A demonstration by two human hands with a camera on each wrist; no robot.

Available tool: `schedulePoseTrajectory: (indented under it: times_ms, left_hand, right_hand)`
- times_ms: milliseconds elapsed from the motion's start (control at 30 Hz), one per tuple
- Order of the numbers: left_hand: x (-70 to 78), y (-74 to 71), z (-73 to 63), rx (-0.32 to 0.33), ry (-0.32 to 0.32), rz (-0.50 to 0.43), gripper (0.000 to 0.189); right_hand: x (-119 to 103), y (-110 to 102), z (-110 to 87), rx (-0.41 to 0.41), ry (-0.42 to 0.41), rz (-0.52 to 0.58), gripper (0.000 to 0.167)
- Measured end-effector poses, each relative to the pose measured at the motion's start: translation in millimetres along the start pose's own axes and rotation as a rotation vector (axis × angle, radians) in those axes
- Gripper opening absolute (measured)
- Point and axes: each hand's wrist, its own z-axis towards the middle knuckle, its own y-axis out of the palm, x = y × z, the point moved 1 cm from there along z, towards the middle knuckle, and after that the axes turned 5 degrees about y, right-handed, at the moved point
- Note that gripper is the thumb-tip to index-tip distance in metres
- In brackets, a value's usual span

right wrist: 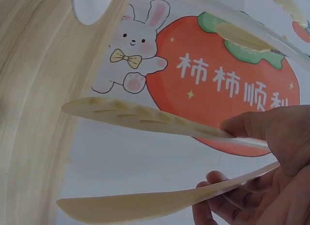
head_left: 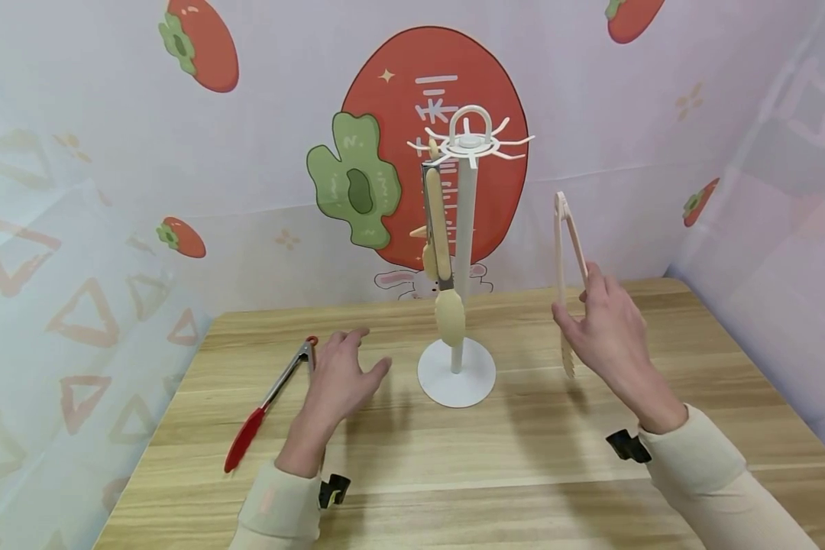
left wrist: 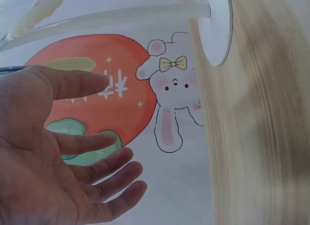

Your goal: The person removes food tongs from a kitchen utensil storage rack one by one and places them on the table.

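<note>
My right hand [head_left: 608, 328] grips cream tongs [head_left: 559, 248] over the right of the table, hinge end up and tips down. In the right wrist view the thumb lies on one arm of the tongs, the fingers on the other, and the two scalloped tips [right wrist: 131, 116] stand apart. My left hand [head_left: 337, 382], fingers spread and loosely bent, holds nothing. Beside and partly under it in the head view lie red-tipped metal tongs [head_left: 247, 437], one arm mostly hidden. Between the hands rises a white stand [head_left: 464, 229], cream-tipped tongs [head_left: 450, 317] hanging at its left side.
Several thin hooks radiate from the stand's top, below a loop handle [head_left: 471, 111]. Its round white base [head_left: 456, 393] rests on the wooden table [head_left: 495, 496]. A printed cloth [head_left: 268, 153] hangs right behind the table, with more at both sides.
</note>
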Motion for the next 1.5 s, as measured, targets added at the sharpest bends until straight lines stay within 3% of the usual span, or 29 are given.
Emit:
schedulePoseTrajectory:
  times_ms: [567,1000,1500]
  left_hand:
    - [8.4,-4.8,4.0,-0.008,0.006,-0.035,0.062]
    - [15.4,-10.0,5.4,0.009,0.033,-0.043,0.063]
    - [22.2,-14.2,10.1,0.005,0.03,-0.067,0.064]
  right_hand:
    - [26,5,-6.1,-0.102,-0.008,-0.075,0.063]
    - [44,8,-12.9,-0.254,0.057,-0.117,0.066]
    - [55,12,-13.2,-0.325,0.117,-0.135,0.073]
